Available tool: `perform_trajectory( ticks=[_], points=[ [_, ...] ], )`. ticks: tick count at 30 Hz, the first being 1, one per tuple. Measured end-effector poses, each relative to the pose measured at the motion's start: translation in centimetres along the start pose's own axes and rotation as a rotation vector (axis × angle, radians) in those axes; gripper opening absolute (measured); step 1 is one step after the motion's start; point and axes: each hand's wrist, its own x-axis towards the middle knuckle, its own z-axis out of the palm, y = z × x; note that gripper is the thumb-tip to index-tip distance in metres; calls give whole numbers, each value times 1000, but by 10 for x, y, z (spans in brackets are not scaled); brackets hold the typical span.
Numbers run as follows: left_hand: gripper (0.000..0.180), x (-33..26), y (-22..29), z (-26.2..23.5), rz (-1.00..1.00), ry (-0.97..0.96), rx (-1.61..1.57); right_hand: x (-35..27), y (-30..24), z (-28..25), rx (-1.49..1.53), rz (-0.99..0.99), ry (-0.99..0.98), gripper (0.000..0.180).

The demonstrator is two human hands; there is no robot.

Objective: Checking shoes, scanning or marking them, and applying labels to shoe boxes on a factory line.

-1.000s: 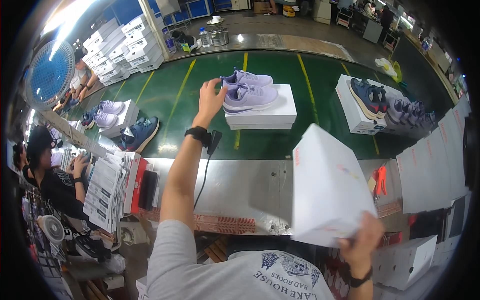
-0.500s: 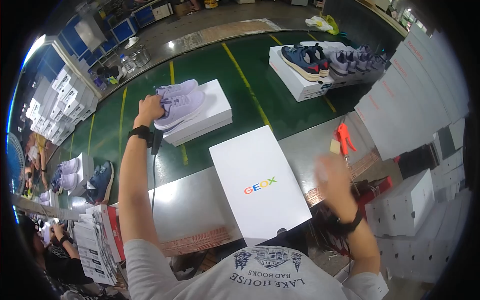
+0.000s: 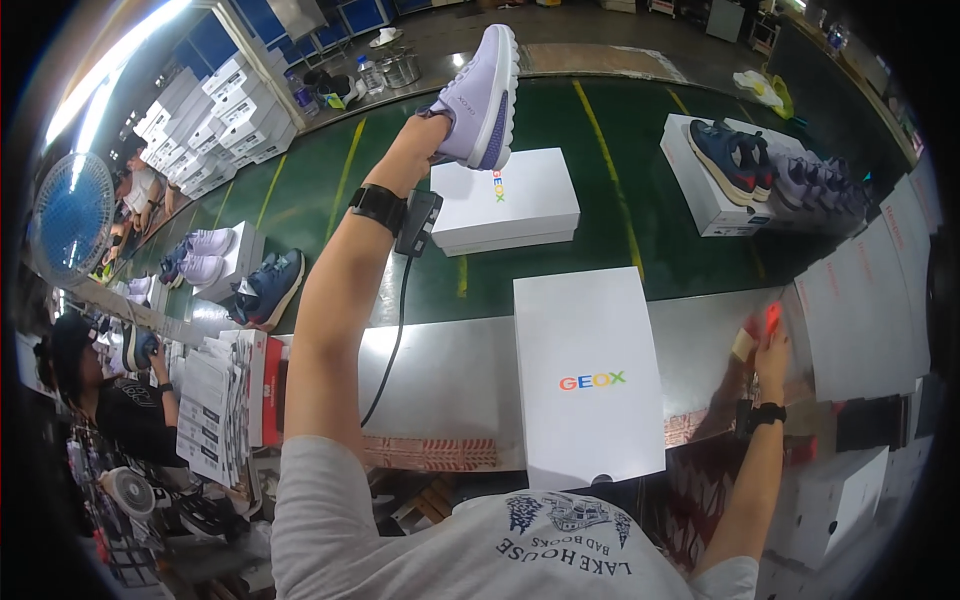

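Above the green conveyor belt, the left hand is raised and closed around the heel end of a lilac sneaker, lifting it clear of the white shoebox that lies on the belt just below; a black wrist strap with a small black device and a trailing cable sits on the left forearm; at the right edge of the steel worktable, the right hand rests with fingers curled near a small red object, though whether it grips this cannot be told; between the two arms a second white shoebox, lid closed, lies flat on the worktable; farther right on the belt another box carries a navy sneaker and lilac pairs; a stack of flat white box blanks stands just beside the right hand; to the far left, more sneakers ride the belt, a blue fan stands, and a seated person works.
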Motion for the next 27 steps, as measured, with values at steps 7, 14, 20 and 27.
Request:
perform_trajectory(
  ticks=[7, 14, 20, 27],
  points=[
    [39, 14, -15, 31, 16, -114, 17, -48, -176, -111, 718, -247, 65, 41],
    [25, -31, -23, 68, 979, 191, 795, -121, -286, -191, 702, -673, -129, 46],
    [39, -66, -12, 81, 1299, 252, 787, -134, -294, -197, 703, -620, -96, 48],
    [40, -79, -5, 87, 1508, 250, 724, -138, -303, -204, 702, -712, -105, 47]
  ],
)
